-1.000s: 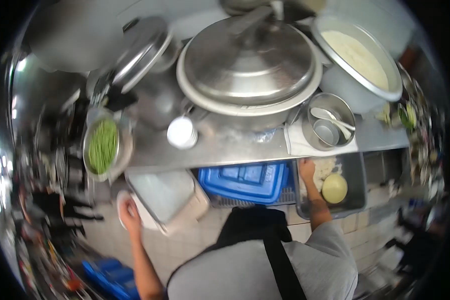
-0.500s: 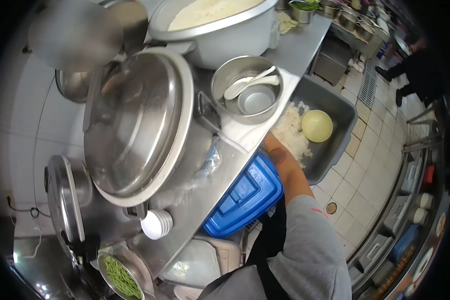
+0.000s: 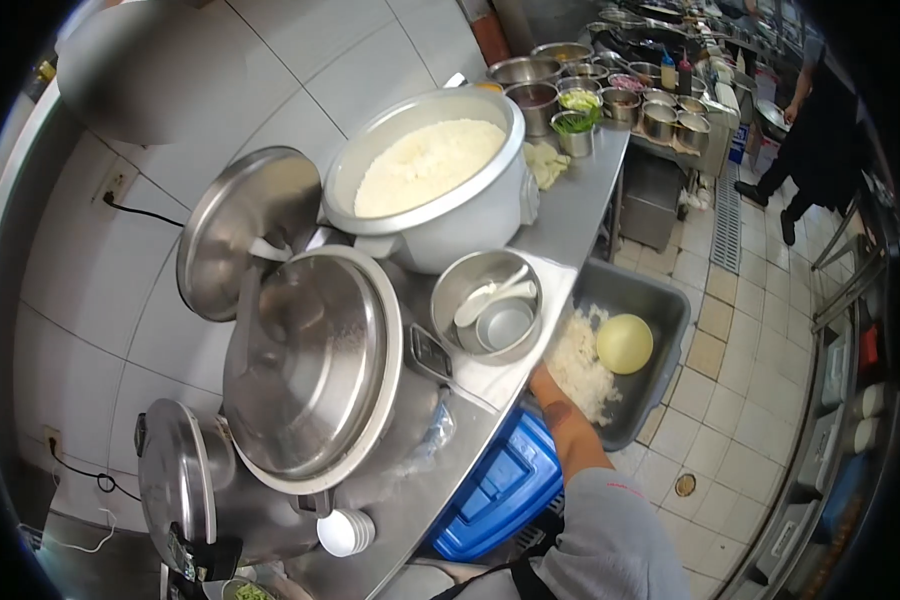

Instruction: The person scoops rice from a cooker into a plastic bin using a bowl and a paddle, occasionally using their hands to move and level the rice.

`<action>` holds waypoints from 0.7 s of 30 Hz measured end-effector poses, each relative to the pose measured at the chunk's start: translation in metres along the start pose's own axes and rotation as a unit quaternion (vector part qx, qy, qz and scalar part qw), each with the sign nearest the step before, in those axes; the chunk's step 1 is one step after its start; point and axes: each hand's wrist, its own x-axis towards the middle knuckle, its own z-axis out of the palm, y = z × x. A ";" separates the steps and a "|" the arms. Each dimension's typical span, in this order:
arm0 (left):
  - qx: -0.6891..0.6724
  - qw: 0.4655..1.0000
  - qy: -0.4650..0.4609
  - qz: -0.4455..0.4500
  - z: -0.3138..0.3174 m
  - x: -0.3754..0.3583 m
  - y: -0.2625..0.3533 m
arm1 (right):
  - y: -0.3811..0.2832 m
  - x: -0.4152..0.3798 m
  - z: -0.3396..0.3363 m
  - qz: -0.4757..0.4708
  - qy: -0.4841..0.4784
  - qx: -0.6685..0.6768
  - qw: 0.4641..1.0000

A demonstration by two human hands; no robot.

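My right forearm [image 3: 572, 437], in a grey sleeve, reaches down past the counter edge to the grey tub [image 3: 672, 305]. My right hand is hidden at the wrist behind the edge, beside the cooked white rice [image 3: 582, 368] in the tub, so its fingers do not show. A pale yellow bowl [image 3: 625, 344] rests in the tub against the rice. Above the wrist, a steel pot [image 3: 450, 290] on a white cloth [image 3: 485, 385] holds a white spoon [image 3: 510, 292] and a small metal cup [image 3: 506, 326]. My left hand is out of view.
A large open rice cooker [image 3: 450, 235] full of rice stands at the back. Nearer are a lidded cooker [image 3: 310, 370], another lidded pot [image 3: 175, 480] and stacked white cups [image 3: 345, 533]. A blue lidded box [image 3: 500, 485] sits below the counter. Another person [image 3: 820, 140] stands at far right.
The camera view has tilted up, so everything sits lower and more of the back wall and far counter shows. My right arm still reaches to the tub; the bowl and rice look unchanged.
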 end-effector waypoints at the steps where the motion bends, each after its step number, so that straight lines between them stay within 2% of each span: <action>1: 0.001 1.000 -0.003 0.000 0.003 0.004 0.006 | 0.002 0.001 0.002 -0.009 -0.004 -0.006 1.000; 8: 0.014 0.999 -0.033 -0.010 0.029 0.017 0.029 | 0.026 -0.039 0.042 -0.095 -0.029 -0.072 0.992; 13: 0.033 0.998 -0.057 -0.015 0.038 0.023 0.041 | 0.030 -0.009 0.058 -0.133 -0.011 -0.084 0.987; 17: 0.041 0.996 -0.076 -0.011 0.047 0.029 0.051 | 0.043 0.013 0.059 -0.138 0.003 -0.084 0.987; 21: 0.043 0.995 -0.085 -0.003 0.057 0.034 0.058 | 0.068 0.000 0.044 -0.114 0.005 -0.099 0.989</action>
